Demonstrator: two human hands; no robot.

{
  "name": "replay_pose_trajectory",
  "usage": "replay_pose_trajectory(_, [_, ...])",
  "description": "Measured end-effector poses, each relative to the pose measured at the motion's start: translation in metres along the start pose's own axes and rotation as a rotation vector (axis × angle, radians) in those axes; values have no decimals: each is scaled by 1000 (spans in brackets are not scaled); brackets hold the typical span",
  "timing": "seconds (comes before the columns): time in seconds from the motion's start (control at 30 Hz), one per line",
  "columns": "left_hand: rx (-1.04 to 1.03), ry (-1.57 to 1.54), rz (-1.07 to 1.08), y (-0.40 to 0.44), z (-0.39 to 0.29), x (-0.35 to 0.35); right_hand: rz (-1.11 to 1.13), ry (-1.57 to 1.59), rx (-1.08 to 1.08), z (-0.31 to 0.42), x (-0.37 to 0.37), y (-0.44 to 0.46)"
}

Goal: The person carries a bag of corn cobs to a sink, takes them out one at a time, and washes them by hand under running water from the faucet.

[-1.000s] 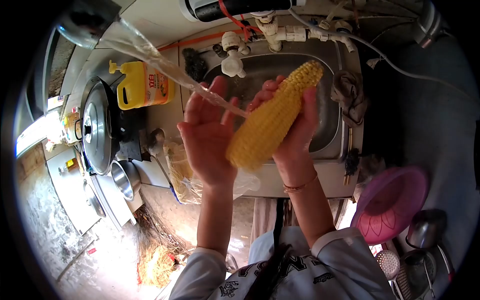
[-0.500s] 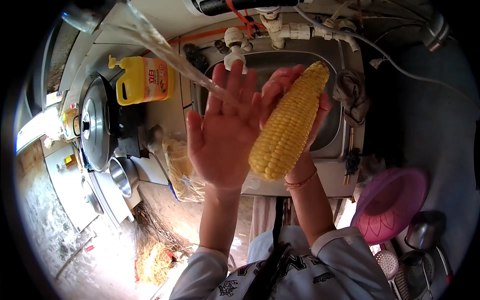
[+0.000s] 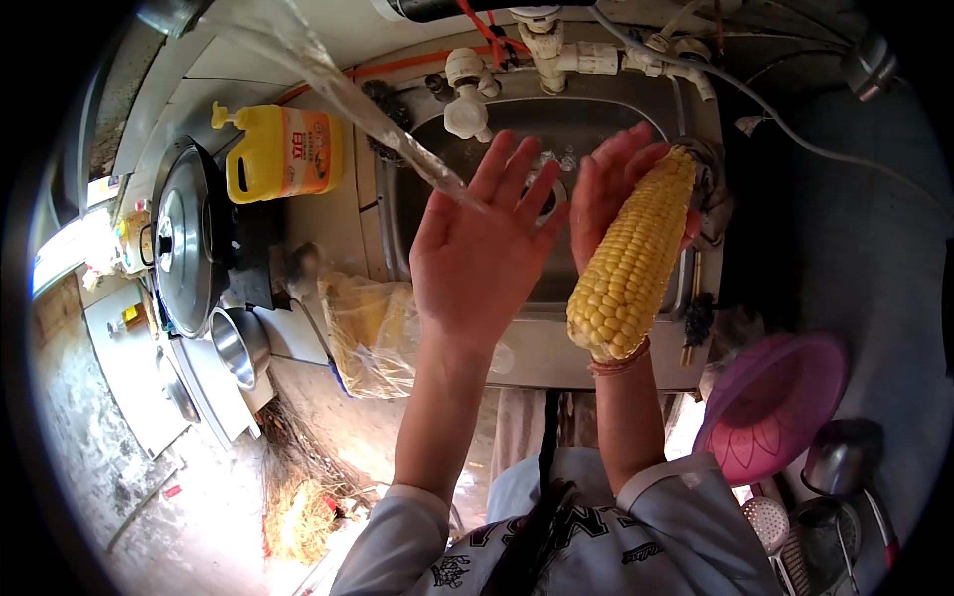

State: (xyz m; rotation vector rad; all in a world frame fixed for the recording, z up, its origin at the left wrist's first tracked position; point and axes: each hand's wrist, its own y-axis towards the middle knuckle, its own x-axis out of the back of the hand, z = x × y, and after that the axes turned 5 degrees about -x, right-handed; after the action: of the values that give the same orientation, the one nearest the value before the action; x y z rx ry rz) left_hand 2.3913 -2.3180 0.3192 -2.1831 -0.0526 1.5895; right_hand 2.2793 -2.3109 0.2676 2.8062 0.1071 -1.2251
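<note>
"Where's the corn (image 3: 633,260)?"
"Along the right hand (image 3: 607,187), held between thumb and fingers, its thick end above the wrist."
"And the left hand (image 3: 485,260)?"
"Just left of it: palm up, fingers spread under running water (image 3: 370,114), forearm stretched toward the sink (image 3: 556,117)."

Slim gap here, bare left hand (image 3: 479,260) to long yellow corn cob (image 3: 634,256); white plastic valve (image 3: 465,116) obstructing beyond that hand!

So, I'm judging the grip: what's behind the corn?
Behind the corn is the right hand, showing on both sides; the sink and a cloth lie farther back. Most of the palm is covered, so its contact can't be seen.
</note>
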Motion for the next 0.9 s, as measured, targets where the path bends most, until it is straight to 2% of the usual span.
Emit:
replay_pose_trajectory(0.07, [18, 4, -23, 1, 2, 1, 6, -82, 18, 1, -1, 1])
replay_pose_trajectory(0.43, [186, 46, -11, 0, 3, -2, 7, 55, 27, -3, -3, -7])
replay_pose_trajectory(0.53, [182, -9, 7, -2, -1, -4, 88, -33, -60, 3, 1, -7])
replay_pose_trajectory(0.63, [138, -32, 23, -2, -6, -5, 117, -117, -59, 6, 1, -5])
replay_pose_trajectory(0.77, [122, -9, 6, -1, -15, -11, 33, -48, -7, 5, -2, -3])
replay_pose_trajectory(0.83, [184, -265, 132, 1, -19, -7, 104, 18, -125, 4, -2, 1])
replay_pose_trajectory(0.87, [184, -265, 131, 1, -19, -9, 104, 18, -125, 4, -1, 2])
replay_pose_trajectory(0.9, [153, -77, 40, 1, -17, -15, 68, 27, -114, 3, 0, 1])
